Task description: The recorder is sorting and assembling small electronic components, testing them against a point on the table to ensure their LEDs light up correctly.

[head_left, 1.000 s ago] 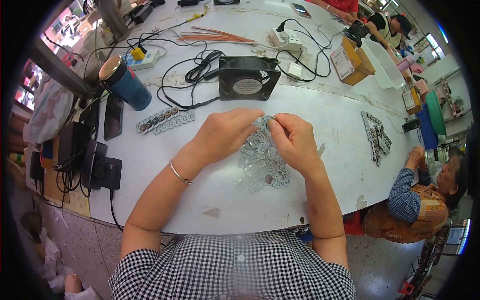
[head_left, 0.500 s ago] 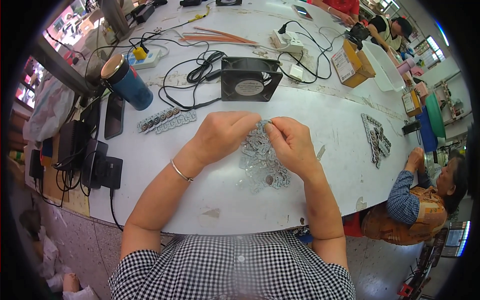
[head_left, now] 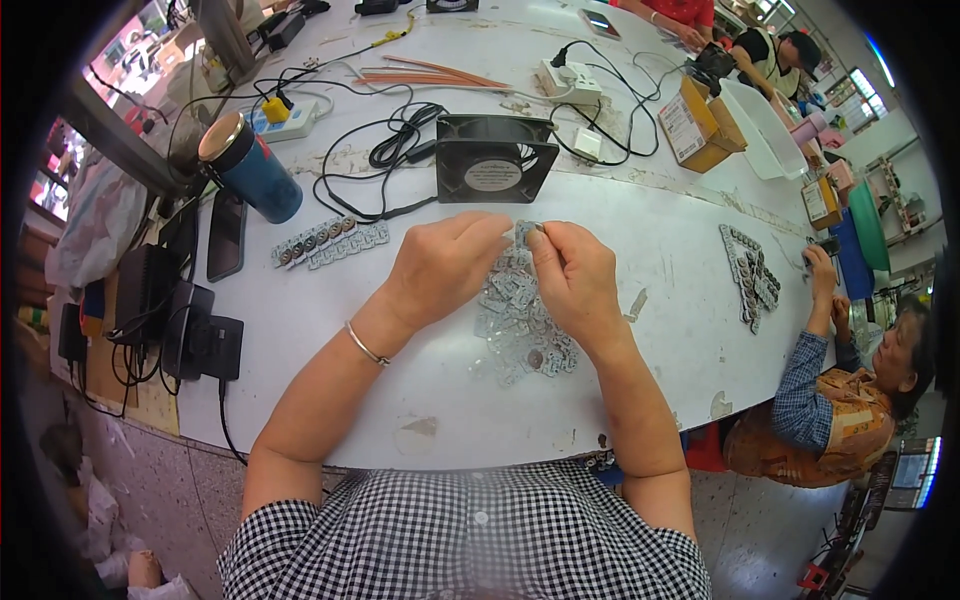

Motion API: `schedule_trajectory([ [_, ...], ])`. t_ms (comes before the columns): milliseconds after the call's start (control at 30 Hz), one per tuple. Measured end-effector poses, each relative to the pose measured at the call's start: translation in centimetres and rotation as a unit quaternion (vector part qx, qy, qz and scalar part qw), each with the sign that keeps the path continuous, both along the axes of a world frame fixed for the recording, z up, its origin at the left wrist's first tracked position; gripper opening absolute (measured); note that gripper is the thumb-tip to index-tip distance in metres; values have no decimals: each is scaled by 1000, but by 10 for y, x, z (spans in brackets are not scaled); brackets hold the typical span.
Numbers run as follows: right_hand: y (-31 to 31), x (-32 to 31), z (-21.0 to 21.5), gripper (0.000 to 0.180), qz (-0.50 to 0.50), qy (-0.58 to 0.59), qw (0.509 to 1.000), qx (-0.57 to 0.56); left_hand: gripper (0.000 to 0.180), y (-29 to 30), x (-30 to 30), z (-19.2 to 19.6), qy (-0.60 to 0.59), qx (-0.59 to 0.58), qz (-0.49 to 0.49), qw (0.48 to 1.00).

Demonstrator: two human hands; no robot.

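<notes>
Over a loose pile of small grey, metal-looking pieces [head_left: 525, 315], both my hands meet with their fingers closed. The thumb and fingers of my right hand [head_left: 580, 275] pinch a small grey plate-like piece [head_left: 523, 233]. My left hand [head_left: 450, 262] is curled in a pinch beside that piece, and its fingertips hide whatever they hold. One piece in the pile carries a round brown part [head_left: 536, 357]. Just beyond my hands stands a square black fan [head_left: 465, 160]. Left of my left hand lie rows of similar grey pieces [head_left: 330, 243], some with round dark parts.
To the left are a blue tumbler [head_left: 262, 180], a phone [head_left: 227, 235] and black power adapters [head_left: 205, 330]. Cables and power strips [head_left: 573, 82] spread across the back. More grey pieces [head_left: 750, 277] lie on the right, near a co-worker [head_left: 830, 400]. An open cardboard box [head_left: 700, 125] stands farther back.
My hands have shifted slightly up and a little apart, showing more of the pinched piece. The co-worker on the right has raised a hand toward a small black object.
</notes>
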State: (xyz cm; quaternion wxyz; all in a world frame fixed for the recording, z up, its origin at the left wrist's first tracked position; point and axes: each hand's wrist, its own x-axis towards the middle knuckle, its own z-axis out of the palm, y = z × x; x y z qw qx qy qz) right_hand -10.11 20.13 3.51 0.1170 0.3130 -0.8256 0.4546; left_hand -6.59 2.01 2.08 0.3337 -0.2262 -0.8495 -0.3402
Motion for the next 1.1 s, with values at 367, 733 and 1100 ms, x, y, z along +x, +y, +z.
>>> schedule_trajectory([
  [367,2,0,-2,21,31,-244,963,-110,27,6,1,2,28,-10,-2,1000],
  [733,-18,-9,-1,17,-29,18,997,-62,45,-3,6,2,-54,-27,19,998],
  [1100,27,24,5,17,1,-161,985,67,15,11,12,-2,-135,42,-108,984],
])
